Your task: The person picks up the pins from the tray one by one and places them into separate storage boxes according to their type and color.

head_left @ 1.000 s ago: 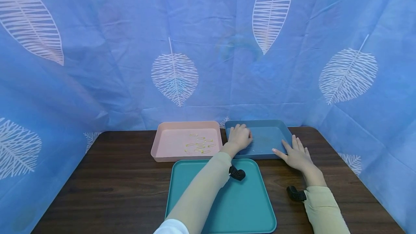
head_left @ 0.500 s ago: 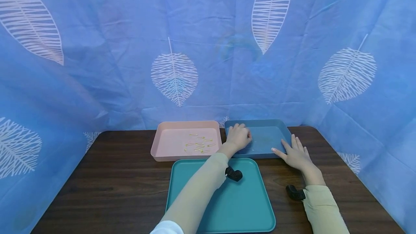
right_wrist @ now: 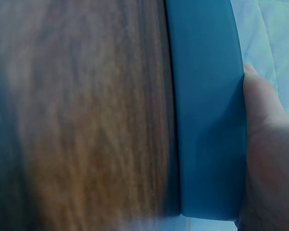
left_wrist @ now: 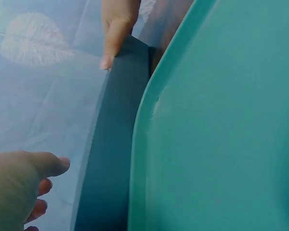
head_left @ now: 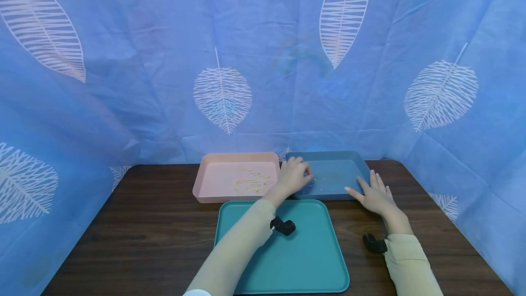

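My left hand [head_left: 292, 175] is over the left part of the blue tray [head_left: 339, 163], fingers bent downward. In the left wrist view, the thumb of the left hand [left_wrist: 17, 180] points out above curled fingers; whether anything is pinched there is hidden. Small, faint silvery pins [head_left: 322, 189] lie in the blue tray near that hand. My right hand [head_left: 377, 198] rests at the tray's front right corner with fingers straight and spread. In the right wrist view, its thumb [right_wrist: 260, 96] touches the tray's rim. Several yellow safety pins [head_left: 254, 181] lie in the pink tray [head_left: 218, 182].
A teal tray [head_left: 304, 259] lies in front of the other two, under my left forearm. Everything stands on a dark wooden table [head_left: 135, 232]. A blue leaf-patterned cloth [head_left: 164, 95] hangs behind and at both sides.
My left hand stays low in the blue tray at first, then shifts left toward the pink tray, uncovering more silvery pins. My right hand keeps its place on the blue tray's corner.
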The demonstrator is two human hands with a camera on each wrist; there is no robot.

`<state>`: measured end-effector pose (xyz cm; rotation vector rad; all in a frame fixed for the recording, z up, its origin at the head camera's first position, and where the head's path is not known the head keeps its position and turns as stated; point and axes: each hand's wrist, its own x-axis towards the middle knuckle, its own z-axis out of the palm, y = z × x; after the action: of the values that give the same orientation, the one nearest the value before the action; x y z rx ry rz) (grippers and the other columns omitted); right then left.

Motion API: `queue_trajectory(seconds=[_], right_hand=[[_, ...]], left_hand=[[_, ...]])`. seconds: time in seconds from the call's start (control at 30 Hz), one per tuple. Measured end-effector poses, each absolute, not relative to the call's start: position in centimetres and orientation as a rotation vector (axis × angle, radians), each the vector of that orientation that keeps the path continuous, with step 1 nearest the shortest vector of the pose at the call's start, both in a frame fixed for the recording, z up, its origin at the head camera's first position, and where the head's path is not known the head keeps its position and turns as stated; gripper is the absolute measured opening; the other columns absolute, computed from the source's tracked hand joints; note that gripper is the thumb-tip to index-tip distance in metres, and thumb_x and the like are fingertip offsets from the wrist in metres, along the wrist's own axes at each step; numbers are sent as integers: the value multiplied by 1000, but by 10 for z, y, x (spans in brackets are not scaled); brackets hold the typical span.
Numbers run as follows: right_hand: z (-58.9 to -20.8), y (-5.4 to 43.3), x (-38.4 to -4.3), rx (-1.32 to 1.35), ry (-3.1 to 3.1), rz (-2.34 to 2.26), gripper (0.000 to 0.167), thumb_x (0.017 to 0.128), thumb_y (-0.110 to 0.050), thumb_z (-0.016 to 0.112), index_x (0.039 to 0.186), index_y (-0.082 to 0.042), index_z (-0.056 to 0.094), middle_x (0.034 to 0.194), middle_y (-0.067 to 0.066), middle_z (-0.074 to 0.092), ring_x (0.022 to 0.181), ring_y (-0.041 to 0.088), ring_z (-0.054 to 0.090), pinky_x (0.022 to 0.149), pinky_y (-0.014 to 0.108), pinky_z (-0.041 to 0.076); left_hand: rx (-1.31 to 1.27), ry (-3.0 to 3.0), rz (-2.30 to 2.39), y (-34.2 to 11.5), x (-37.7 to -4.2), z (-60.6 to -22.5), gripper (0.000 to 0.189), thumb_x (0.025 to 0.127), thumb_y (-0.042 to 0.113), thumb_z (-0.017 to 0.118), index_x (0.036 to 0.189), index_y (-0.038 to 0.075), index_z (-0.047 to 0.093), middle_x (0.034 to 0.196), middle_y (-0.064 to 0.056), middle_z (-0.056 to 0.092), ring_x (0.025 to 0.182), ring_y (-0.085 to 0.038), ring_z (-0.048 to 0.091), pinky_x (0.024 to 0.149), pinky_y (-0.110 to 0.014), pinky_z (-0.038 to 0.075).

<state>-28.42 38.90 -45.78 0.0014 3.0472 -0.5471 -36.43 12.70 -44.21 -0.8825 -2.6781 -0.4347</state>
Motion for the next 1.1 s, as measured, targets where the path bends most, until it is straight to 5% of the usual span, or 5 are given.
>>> queue_trajectory(seconds=[1.1], right_hand=[[-456, 403, -287, 11, 3047, -559, 98, 92, -68, 46, 151, 6, 22, 154, 41, -7, 143, 57, -7, 106, 78, -2]], left_hand=[[-806, -2508, -571, 17, -305, -425, 10, 94, 27, 64, 89, 21, 71, 93, 3, 63, 81, -15, 50, 73, -31, 36]])
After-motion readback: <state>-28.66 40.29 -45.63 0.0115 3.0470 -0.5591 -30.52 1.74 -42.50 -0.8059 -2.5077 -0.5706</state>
